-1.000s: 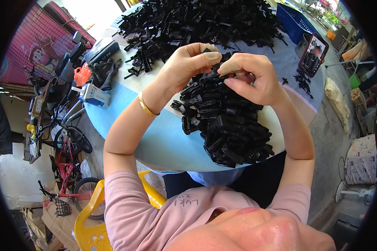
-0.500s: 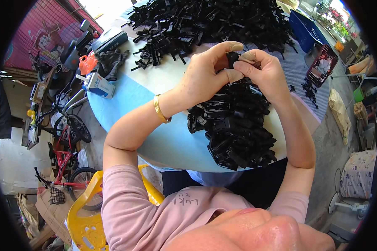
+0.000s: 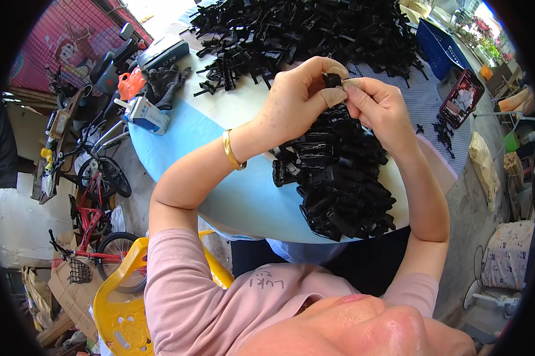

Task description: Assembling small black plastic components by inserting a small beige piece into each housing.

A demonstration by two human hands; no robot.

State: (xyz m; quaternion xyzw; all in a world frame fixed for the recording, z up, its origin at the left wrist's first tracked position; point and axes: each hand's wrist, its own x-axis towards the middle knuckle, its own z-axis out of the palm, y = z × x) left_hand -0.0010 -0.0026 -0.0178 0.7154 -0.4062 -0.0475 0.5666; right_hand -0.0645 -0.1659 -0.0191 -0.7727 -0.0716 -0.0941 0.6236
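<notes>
My left hand and my right hand meet above the table, both pinching one small black plastic part between thumbs and fingertips. A tan bandage wraps one fingertip. A gold bangle sits on my left wrist. Directly below my hands lies a heap of assembled black plastic pieces on the round table with its light blue cover. Farther back spreads a large pile of loose black plastic parts.
A small blue and white box, dark gloves and an orange object lie at the table's left. A blue crate and a red tray stand at the right. Bicycles and a yellow chair are left of me.
Both hands have lifted away from the near heap toward the far pile, still joined on the small black part. The view has shifted slightly.
</notes>
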